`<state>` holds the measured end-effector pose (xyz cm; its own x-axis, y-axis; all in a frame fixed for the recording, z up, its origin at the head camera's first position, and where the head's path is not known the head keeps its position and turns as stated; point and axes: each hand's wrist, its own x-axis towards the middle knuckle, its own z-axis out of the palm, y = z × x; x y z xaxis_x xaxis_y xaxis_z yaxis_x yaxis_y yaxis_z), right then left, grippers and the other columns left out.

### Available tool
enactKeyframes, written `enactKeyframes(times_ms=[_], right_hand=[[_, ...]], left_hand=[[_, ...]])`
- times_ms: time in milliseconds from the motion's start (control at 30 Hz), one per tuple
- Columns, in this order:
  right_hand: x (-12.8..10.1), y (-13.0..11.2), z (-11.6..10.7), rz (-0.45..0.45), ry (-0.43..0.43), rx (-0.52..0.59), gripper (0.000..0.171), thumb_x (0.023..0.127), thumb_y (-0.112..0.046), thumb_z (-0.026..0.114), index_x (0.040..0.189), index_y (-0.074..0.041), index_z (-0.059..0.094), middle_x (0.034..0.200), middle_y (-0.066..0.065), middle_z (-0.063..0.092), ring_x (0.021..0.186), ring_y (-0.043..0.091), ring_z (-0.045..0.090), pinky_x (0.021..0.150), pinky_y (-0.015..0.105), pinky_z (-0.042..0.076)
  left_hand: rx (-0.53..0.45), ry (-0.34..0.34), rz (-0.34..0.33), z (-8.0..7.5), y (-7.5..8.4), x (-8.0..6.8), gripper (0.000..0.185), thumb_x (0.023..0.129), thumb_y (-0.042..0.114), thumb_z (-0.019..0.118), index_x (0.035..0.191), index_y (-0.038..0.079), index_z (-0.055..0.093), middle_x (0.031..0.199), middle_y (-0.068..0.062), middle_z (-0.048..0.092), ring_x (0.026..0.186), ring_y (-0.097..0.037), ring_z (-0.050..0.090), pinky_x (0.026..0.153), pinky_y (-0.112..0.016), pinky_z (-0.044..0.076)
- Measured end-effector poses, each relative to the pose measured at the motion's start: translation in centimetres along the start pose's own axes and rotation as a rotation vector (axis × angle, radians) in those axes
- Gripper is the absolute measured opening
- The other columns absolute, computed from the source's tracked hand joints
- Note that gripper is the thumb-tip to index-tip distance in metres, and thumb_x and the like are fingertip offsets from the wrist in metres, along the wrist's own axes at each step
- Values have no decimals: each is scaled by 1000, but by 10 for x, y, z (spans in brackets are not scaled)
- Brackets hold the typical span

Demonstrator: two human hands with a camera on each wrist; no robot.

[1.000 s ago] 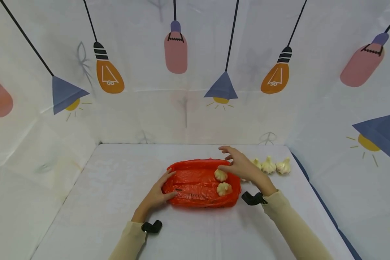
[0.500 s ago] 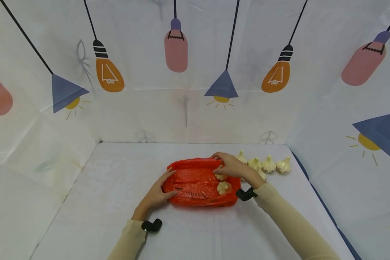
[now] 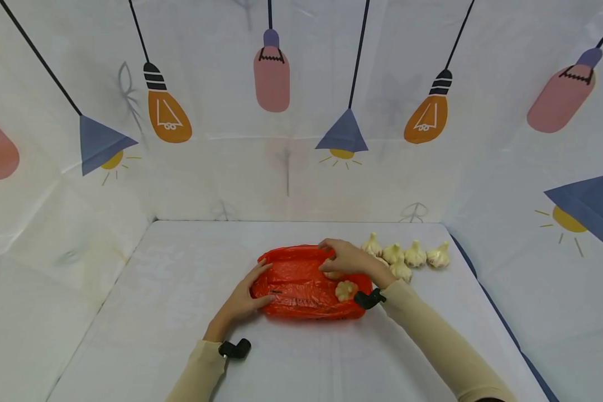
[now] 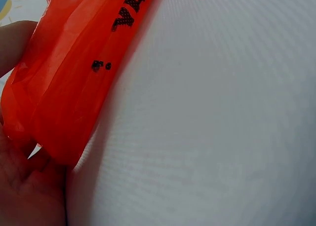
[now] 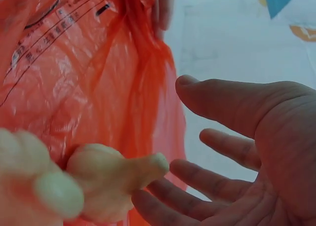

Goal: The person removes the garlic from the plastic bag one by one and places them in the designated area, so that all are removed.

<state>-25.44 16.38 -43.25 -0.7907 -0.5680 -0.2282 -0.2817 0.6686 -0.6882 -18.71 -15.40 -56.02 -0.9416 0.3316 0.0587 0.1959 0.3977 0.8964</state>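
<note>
A red plastic bag (image 3: 298, 279) with an open, rolled rim forms a shallow tray shape on the white table. My left hand (image 3: 242, 298) grips its left end, thumb at the front corner and fingers along the side. My right hand (image 3: 349, 259) reaches over the bag's right half, close above a garlic bulb (image 3: 333, 276) that it mostly covers. A second garlic bulb (image 3: 346, 291) lies in the front right corner. In the right wrist view, spread fingers (image 5: 212, 184) are right at the stem of one garlic bulb (image 5: 101, 179), with the thumb apart.
Several more garlic bulbs (image 3: 415, 254) sit on the table behind and right of the bag. The white table (image 3: 191, 257) meets a backdrop (image 3: 291, 167) printed with lamps at its far edge. Black wrist cameras (image 3: 235, 349) are strapped to both wrists.
My right hand has moved left and lower, from the bag's right rim to over the rear garlic bulb, which now lies slightly further left. The left hand has stayed put.
</note>
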Motion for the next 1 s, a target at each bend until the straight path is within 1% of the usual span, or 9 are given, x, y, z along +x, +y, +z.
enactKeyframes(times_ms=[167,267,500,633,767,900,1000], right_hand=[[5,-6,6,-13,-21,-13,60,96,-24,73,146,-1,50,146,25,55,120,37,64,99,49,56],[7,-7,8,-27,-25,-2,58,97,-23,72,147,-2,50,147,23,55,122,38,63,100,50,55],[13,-4,13,-66,-36,81,57,95,-10,74,146,1,50,150,23,52,131,45,57,106,51,52],[16,-2,15,-61,-39,100,59,91,-5,77,145,-1,52,151,21,52,131,42,58,103,49,54],[18,0,17,-65,-21,92,58,91,-8,79,144,-4,55,148,20,55,127,37,59,99,48,55],[18,4,18,-78,1,105,56,93,-12,78,143,-3,55,148,21,54,132,40,56,103,52,53],[19,8,18,-76,14,97,58,91,-10,79,143,-1,55,149,21,54,135,41,54,107,53,51]], left_hand=[[-5,5,5,1,-1,0,82,89,32,81,159,21,39,173,-3,22,159,-36,16,125,-66,17],[-5,6,10,1,-1,0,82,88,31,81,159,21,40,173,-3,21,160,-35,16,125,-65,17],[2,8,9,0,-1,0,83,89,33,81,159,21,40,172,-4,22,159,-36,16,124,-66,17],[-5,4,4,0,-1,0,82,89,34,81,159,23,40,172,-4,23,159,-37,16,124,-66,16],[-10,5,6,0,-1,1,82,89,34,80,159,24,40,172,-4,23,159,-37,16,124,-67,15],[-12,9,8,1,-1,1,82,89,33,80,159,24,39,172,-4,23,159,-38,16,124,-67,15],[-5,12,10,1,-1,0,82,89,34,80,159,24,39,172,-5,23,159,-38,16,124,-68,16]])
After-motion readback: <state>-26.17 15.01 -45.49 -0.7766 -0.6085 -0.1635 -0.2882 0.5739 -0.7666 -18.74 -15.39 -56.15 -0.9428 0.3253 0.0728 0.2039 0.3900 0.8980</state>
